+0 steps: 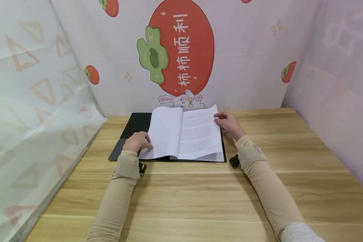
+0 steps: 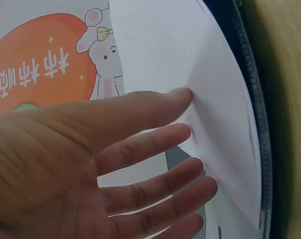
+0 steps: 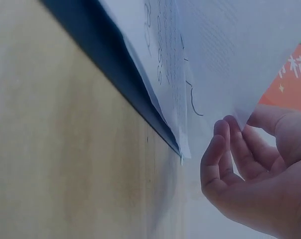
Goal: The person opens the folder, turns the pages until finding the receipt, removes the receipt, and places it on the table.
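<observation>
A stack of printed white paper sheets (image 1: 198, 134) lies spread in a black folder (image 1: 139, 122) at the back of the table. My right hand (image 1: 229, 124) pinches the outer edge of the top right sheet near its upper corner, and the right wrist view shows that sheet (image 3: 260, 45) lifted off those beneath. At the left, my left hand (image 1: 136, 142) touches the blank turned-over pages (image 1: 163, 134). Close up, the thumb (image 2: 175, 99) rests on the white page (image 2: 160, 50), and the other fingers extend fairly straight at its edge.
The wooden table (image 1: 184, 195) stretches toward me. A printed backdrop (image 1: 245, 80) with a large persimmon and a rabbit stands right behind the folder, and patterned sheets hang at both sides. Black straps (image 1: 234, 161) show at both wrists.
</observation>
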`<action>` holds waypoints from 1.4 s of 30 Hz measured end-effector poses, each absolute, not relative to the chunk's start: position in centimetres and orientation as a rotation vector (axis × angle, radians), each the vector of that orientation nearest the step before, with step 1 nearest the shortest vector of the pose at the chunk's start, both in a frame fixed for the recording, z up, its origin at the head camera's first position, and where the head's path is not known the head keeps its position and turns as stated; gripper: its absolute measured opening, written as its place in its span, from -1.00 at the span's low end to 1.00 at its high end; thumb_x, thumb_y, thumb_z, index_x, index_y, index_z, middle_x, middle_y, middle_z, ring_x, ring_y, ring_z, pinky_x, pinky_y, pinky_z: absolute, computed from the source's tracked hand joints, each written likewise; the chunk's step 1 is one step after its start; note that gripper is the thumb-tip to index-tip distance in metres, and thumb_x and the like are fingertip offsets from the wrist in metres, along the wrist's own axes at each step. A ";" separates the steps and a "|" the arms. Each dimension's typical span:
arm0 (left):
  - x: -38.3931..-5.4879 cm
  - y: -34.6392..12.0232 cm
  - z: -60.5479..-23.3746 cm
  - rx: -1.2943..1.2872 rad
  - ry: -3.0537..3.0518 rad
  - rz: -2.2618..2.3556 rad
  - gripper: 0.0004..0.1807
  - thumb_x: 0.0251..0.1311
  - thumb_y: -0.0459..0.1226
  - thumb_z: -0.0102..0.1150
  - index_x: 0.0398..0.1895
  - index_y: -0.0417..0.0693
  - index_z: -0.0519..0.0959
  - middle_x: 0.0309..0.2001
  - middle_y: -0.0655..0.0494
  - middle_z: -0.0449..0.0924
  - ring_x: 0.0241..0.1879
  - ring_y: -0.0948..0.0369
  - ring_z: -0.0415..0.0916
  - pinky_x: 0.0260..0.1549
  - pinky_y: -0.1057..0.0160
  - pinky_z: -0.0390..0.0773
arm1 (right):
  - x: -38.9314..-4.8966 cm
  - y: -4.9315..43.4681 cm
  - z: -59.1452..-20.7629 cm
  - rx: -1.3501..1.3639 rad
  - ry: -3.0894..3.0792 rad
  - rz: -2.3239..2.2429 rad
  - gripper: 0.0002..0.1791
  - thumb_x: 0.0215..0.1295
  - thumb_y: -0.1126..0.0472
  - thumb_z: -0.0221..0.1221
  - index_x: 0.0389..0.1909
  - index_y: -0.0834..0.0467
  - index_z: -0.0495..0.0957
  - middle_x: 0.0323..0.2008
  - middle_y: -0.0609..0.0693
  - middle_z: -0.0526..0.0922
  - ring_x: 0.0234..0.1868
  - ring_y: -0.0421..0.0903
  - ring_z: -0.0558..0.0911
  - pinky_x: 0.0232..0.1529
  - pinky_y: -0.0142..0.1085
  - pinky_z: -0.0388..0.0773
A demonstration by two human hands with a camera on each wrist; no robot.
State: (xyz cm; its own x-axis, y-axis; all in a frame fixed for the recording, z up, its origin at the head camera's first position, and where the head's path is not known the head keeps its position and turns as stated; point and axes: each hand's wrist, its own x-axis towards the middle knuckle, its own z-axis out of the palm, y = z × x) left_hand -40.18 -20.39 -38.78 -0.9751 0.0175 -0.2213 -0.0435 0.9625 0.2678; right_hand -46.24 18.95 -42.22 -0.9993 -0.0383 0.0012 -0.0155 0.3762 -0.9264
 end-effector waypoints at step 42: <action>-36.5 -10.5 -35.6 0.935 2.987 0.933 -0.64 0.45 -0.13 0.32 0.22 0.03 0.58 -0.07 0.08 0.68 -0.16 0.14 0.60 -0.20 0.18 0.69 | -43.7 14.4 -38.6 -0.350 2.310 -2.223 -0.56 0.55 0.19 0.20 0.32 0.32 0.54 0.20 0.24 0.58 -0.10 0.00 0.70 0.03 -0.25 0.70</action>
State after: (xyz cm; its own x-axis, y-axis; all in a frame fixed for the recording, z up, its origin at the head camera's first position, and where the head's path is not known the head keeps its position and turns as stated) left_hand -36.46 -10.51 -35.65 -0.8291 0.4862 0.2761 0.5569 0.6743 0.4850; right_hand -43.71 14.43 -38.60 -0.9730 -0.0980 0.2092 -0.2128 0.0276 -0.9767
